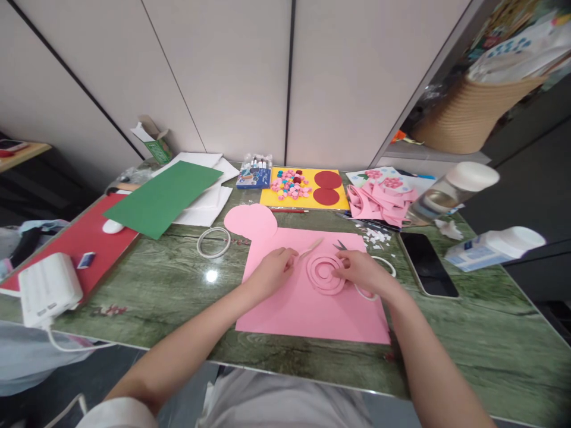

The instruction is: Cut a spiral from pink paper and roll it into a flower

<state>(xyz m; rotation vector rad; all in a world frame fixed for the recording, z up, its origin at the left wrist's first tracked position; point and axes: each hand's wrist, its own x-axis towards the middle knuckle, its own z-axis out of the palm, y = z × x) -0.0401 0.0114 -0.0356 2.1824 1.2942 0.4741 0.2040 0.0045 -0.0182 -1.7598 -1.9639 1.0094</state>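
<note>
Two hands, one pink spiral (325,274), one pink sheet (312,315) beneath.
Left hand (271,272) closes its fingers round one thin stick (312,246), just left of the spiral. Right hand (362,272) lies on the spiral's right rim, pinching or pressing, can't tell. One pair of scissors (341,245) just behind, two red circles (328,179) far back, one phone (427,263) right. The sheet's front edge nears the table (169,285) edge, with open room left.

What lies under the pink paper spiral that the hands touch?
The pink spiral lies on a large pink sheet, which rests on the green table. The right hand covers the spiral's right edge; that part is hidden.
</note>
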